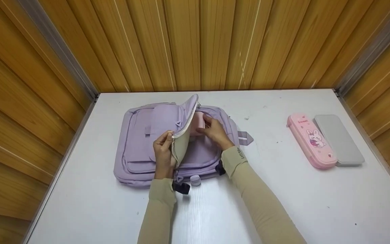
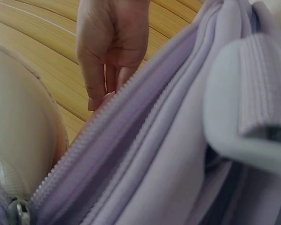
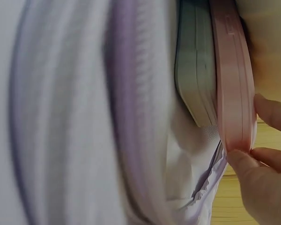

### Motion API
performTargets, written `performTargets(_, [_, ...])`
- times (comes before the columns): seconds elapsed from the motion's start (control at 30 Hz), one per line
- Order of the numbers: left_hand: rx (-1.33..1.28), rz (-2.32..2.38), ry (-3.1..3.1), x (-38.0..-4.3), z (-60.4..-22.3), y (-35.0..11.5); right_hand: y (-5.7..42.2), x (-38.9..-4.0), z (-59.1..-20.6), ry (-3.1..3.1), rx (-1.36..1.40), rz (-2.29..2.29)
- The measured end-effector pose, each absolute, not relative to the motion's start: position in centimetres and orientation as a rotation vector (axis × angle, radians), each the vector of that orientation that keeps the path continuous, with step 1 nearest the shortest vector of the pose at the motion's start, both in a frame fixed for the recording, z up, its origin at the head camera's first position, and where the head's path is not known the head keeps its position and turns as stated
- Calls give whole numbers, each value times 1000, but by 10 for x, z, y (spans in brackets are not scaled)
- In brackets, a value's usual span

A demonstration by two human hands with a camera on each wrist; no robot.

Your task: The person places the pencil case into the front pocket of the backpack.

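Note:
A lilac backpack [image 1: 139,135] lies on the white table with its compartment unzipped and the cream-lined front panel [image 1: 181,145] raised. My left hand [image 1: 164,149] pinches the zippered edge of that panel and holds it up. At the opening, my right hand [image 1: 216,130] holds the end of a smooth pink case [image 3: 235,84] between thumb and fingers. Much of the pink case sits inside the bag, beyond the panel edge. Beside it in the compartment stands a grey-green case [image 3: 194,65]. The zip teeth [image 2: 77,152] run close to the left wrist camera.
At the right of the table lies a pink pencil case [image 1: 311,140] with a rabbit print, alongside a flat grey case [image 1: 340,140]. A small pale lilac piece [image 1: 195,180] is at the bag's near edge. Wood-look panels [image 1: 212,44] enclose the table's back and sides.

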State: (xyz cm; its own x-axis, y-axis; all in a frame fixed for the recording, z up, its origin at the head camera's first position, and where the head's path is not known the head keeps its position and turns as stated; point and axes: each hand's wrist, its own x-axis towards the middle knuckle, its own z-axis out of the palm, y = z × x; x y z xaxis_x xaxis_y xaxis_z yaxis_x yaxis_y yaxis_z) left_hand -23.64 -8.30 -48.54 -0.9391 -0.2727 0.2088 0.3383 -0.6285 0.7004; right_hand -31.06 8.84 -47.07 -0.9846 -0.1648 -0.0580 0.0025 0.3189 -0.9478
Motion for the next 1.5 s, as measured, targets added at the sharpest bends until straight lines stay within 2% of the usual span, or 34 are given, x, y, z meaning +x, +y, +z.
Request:
performTargets(0.6, [279,-2420,-1134,-228,-476,-84,100,-307,-474,2527,-290,-1675])
performTargets(1.0, [352,-2505,-1115,-230,-479,-87,98,-307,-475,2561,-217,-1646])
performTargets(1.5, [279,-2611,-1085,-235,-485,-91,86,-308,-477,2466,-178,-1736])
